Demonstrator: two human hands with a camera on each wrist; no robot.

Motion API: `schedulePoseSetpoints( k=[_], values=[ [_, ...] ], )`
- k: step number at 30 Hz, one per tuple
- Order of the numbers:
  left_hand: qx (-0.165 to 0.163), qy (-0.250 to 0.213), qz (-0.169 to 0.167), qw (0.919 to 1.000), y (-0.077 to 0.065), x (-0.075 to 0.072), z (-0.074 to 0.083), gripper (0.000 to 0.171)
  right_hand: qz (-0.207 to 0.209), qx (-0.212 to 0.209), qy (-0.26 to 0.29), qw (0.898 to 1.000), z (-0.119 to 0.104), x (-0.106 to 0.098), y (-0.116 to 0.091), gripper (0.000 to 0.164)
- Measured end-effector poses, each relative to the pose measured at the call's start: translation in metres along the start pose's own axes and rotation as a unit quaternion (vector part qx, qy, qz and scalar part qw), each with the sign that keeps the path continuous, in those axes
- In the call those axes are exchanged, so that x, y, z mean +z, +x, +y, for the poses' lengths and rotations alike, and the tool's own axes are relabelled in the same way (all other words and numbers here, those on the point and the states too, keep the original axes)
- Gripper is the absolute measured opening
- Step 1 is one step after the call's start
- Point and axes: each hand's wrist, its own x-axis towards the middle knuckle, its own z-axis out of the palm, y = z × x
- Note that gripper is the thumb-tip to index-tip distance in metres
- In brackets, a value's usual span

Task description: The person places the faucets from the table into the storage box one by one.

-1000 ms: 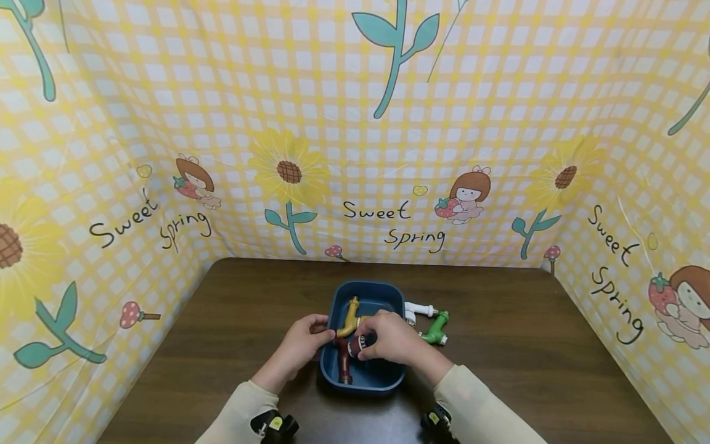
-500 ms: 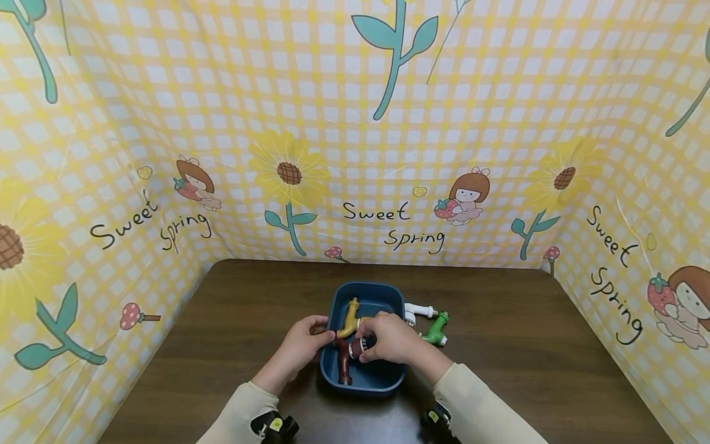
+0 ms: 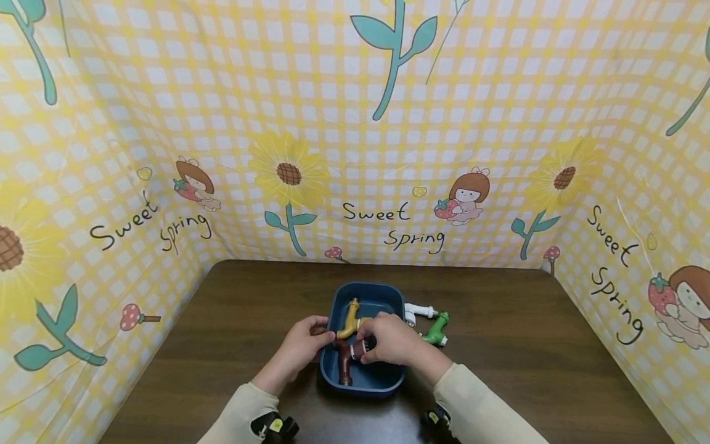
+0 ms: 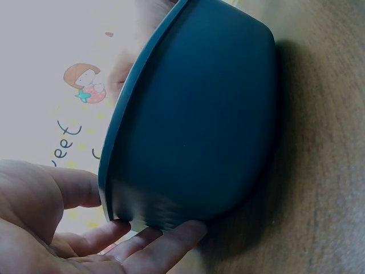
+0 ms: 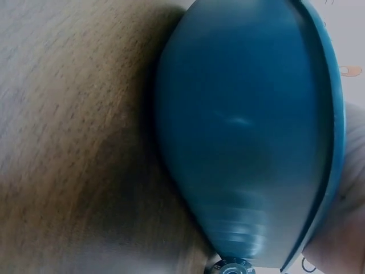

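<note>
A blue plastic basin [image 3: 383, 383] stands on the table in the middle of the head view. My left hand [image 3: 304, 342] pinches its left rim, thumb at the inner edge and fingers along the outer wall, as the left wrist view shows. Inside the basin, my right hand [image 3: 392, 338] holds a dark red-brown plastic tap [image 3: 344, 364] by its dark end, where a white ring shows. Beyond it lies a yellow tap [image 3: 350, 317], partly behind the right fingers. In the right wrist view the basin's wall [image 5: 245, 125] hides what that hand holds.
To the right of the basin, on the brown wooden table [image 3: 499, 345], lie a white tap [image 3: 420, 309] and a green tap [image 3: 437, 330], close together. A yellow checked cloth [image 3: 310, 92] walls in the back and both sides.
My right hand has shifted the red-brown tap's ringed end very slightly right and nearer. The left hand stays at the basin's rim, and the other taps have not moved.
</note>
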Motion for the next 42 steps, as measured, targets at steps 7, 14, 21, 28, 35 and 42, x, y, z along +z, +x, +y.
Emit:
schedulePoseSetpoints(
  k=[7, 14, 21, 28, 35, 42],
  values=[
    [0.003, 0.002, 0.000, 1.0000, -0.001, 0.000, 0.000, 0.040, 0.007, -0.015, -0.030, 0.999, 0.000, 0.002, -0.001, 0.029],
    [0.006, 0.008, 0.000, 1.0000, -0.001, -0.001, 0.003, 0.041, 0.018, -0.026, -0.046, 0.998, 0.000, 0.003, -0.003, 0.029],
    [0.000, 0.001, -0.003, 1.0000, -0.002, 0.000, 0.002, 0.041, 0.031, -0.036, -0.043, 0.998, 0.003, 0.003, -0.005, 0.026],
    [0.003, -0.005, -0.009, 0.9999, -0.002, -0.001, 0.002, 0.041, 0.055, -0.049, -0.023, 0.997, 0.005, -0.001, -0.009, 0.028],
    [0.001, 0.004, -0.005, 1.0000, -0.001, -0.002, 0.002, 0.040, 0.062, -0.055, 0.002, 0.997, 0.008, -0.002, -0.012, 0.030],
    [-0.007, 0.005, -0.004, 1.0000, -0.001, -0.002, 0.002, 0.040, 0.094, -0.069, 0.026, 0.993, 0.011, -0.006, -0.021, 0.028]
  ],
)
